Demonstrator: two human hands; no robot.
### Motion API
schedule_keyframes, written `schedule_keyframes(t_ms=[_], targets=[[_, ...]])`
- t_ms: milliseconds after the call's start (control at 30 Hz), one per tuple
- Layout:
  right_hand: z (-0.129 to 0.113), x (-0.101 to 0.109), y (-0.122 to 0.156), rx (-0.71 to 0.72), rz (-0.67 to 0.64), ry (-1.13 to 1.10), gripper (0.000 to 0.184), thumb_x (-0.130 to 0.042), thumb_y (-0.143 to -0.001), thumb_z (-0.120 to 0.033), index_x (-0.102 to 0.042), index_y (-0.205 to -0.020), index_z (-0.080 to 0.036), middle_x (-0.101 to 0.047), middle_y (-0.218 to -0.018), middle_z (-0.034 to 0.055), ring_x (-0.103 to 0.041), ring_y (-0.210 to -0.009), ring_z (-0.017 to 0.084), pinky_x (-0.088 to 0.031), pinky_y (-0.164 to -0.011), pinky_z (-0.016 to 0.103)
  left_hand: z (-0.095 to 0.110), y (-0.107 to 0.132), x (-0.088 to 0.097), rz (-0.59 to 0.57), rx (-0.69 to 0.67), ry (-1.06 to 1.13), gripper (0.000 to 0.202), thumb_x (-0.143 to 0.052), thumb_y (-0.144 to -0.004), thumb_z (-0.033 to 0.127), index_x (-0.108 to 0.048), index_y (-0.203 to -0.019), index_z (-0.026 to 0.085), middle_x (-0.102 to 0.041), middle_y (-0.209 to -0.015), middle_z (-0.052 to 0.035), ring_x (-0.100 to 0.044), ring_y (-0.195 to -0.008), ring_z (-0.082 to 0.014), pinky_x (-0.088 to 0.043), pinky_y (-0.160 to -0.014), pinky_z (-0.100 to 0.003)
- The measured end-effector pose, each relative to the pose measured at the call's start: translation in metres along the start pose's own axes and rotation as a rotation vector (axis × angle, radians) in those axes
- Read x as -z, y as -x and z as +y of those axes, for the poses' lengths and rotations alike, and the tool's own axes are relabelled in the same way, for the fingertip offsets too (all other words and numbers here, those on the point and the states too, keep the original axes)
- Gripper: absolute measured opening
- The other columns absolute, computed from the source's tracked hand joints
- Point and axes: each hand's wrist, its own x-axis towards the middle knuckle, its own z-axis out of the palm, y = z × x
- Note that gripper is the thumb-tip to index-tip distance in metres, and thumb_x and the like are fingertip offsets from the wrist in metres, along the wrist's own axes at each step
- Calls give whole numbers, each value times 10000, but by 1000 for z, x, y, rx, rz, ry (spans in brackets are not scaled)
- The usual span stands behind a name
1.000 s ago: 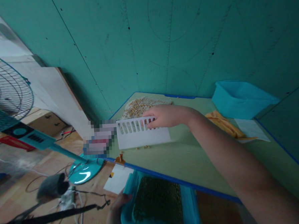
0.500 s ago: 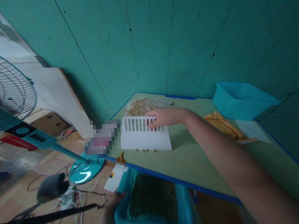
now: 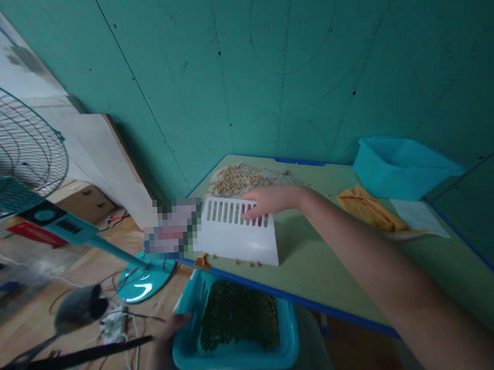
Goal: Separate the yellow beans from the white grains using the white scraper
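My right hand [image 3: 261,202] is closed on a white slotted plastic board [image 3: 237,238], gripping it at its slotted upper edge. The board leans over the tabletop, its lower edge near the table's front. Behind it lies a heap of yellowish grains [image 3: 240,177] with pale powder around it. A few loose grains [image 3: 251,264] sit by the board's lower edge. Below the table edge, my left hand [image 3: 174,329] grips the left side of a teal plastic basin [image 3: 240,362]. Small dark green beans or grains [image 3: 237,312] fill much of it, with some yellowish ones at the right.
On the table [image 3: 308,248], an orange cloth [image 3: 368,209] lies beside a teal bin [image 3: 403,168] and a white sheet [image 3: 420,217]. A blurred-out flat item [image 3: 172,227] is at the left. A teal fan [image 3: 70,222] and cables stand on the floor to the left.
The white board has come toward me and tipped flatter, with my right hand on it. The basin has shifted left in view, along with my left hand.
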Motion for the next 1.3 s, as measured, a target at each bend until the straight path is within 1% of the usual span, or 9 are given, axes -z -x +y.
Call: schedule_keyframes(t_ms=[167, 267, 433, 633, 767, 867, 933, 1067, 1300], targets=[[1, 0, 1, 39, -19, -26, 183, -520, -752, -241, -516, -898, -133, -626, -800, 41, -598, -676, 114, -456, -556, 205, 3, -1, 2, -33, -15, -21, 358, -632, -544, 106, -714, -882, 190, -741, -601, -19, -675, -753, -318, -550, -682, -398], [3, 1, 0, 53, -23, -42, 179, -532, -746, -245, -515, -883, -132, -619, -775, 31, -592, -662, 111, -450, -554, 211, 1, -1, 3, -26, 27, 11, 330, -627, -546, 93, -722, -851, 175, -736, -581, -26, -677, -739, -315, -546, -694, -394], [7, 4, 3, -9, -70, -122, 182, -531, -739, -222, -508, -899, -137, -603, -718, -1, -577, -617, 97, -435, -541, 212, -2, -1, 0, -29, 42, 76, 432, -617, -539, 84, -704, -939, 225, -736, -583, -9, -671, -777, -321, -542, -698, -401], [17, 11, 8, -92, -78, -146, 177, -566, -711, -230, -520, -853, -135, -584, -667, -20, -552, -568, 81, -408, -512, 197, -5, -3, 4, -101, 124, 17, 253, -634, -525, 127, -737, -755, 140, -735, -605, -77, -670, -741, -346, -550, -648, -413], [21, 10, 9, -126, -93, -212, 161, -567, -709, -221, -499, -833, -143, -565, -657, -32, -546, -555, 71, -419, -513, 195, -6, -7, 9, -111, 116, -11, 231, -658, -479, 134, -732, -698, 143, -704, -497, -56, -675, -658, -338, -558, -599, -414], [23, 7, 10, -142, -98, -246, 156, -571, -713, -226, -487, -819, -149, -556, -646, -36, -540, -541, 65, -417, -500, 186, -6, -7, 9, -97, 84, -24, 162, -635, -504, 113, -715, -637, 158, -690, -460, -33, -672, -542, -300, -562, -578, -403], [24, 3, 12, -156, -92, -267, 157, -578, -711, -232, -486, -812, -153, -555, -640, -39, -542, -538, 66, -421, -500, 187, -5, -6, 6, -121, 78, -34, 182, -610, -534, 90, -716, -667, 153, -703, -491, -34, -668, -502, -280, -564, -578, -396], [28, -9, 20, -173, -92, -354, 165, -587, -711, -232, -488, -816, -152, -558, -644, -42, -549, -537, 64, -436, -509, 189, -6, -6, 0, -152, 89, -4, 289, -582, -532, 56, -716, -783, 112, -732, -588, -72, -681, -598, -304, -568, -546, -374], [36, -26, 35, -189, -81, -501, 207, -606, -710, -247, -501, -857, -146, -588, -690, -26, -573, -561, 72, -470, -539, 208, -5, -14, 0, -176, 109, -3, 270, -582, -552, 91, -717, -781, 138, -733, -604, -62, -682, -656, -299, -569, -555, -373]])
